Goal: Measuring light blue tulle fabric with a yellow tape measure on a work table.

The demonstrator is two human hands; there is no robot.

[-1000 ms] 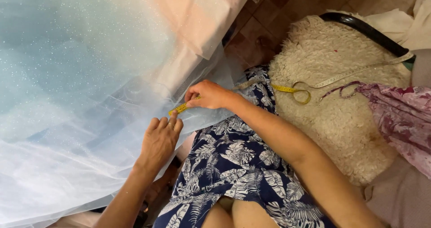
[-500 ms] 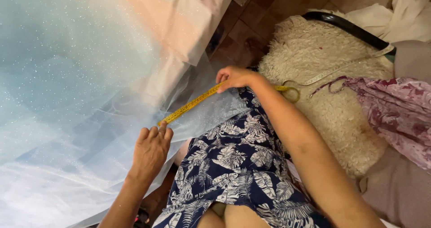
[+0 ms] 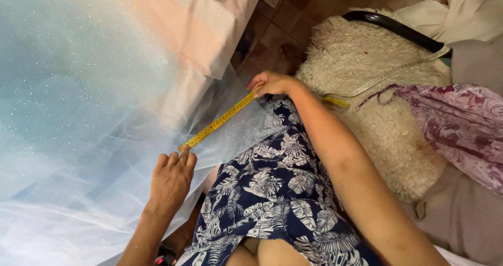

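A yellow flexible measuring tape [image 3: 220, 120] is held stretched in a straight diagonal line across a sheer pale-blue glittered tulle fabric [image 3: 78, 103], over the part of it that lies on the lap.

Left hand [image 3: 172, 178] — laid palm-down on the tulle, fingers together and extended; the lower end of the tape is pressed under its fingertips [image 3: 183, 158].

Right hand [image 3: 272, 82] — closed in a pinch on the upper end of the tape, at the edge of the tulle beside the knee.

The slack remainder of the tape is seen trailing to the right over a cream shaggy fleece cushion [image 3: 387, 124], toward a black curved armrest [image 3: 398, 29].

A navy dress with white leaf print [image 3: 277, 192] is worn; the tulle overlaps it at the lap. A pink floral patterned cloth [image 3: 461, 124] is draped just beside the cushion. A peach-white opaque cloth [image 3: 209, 30] lies beneath the tulle's upper portion — brown tiled floor [image 3: 304, 9] is visible beyond it.
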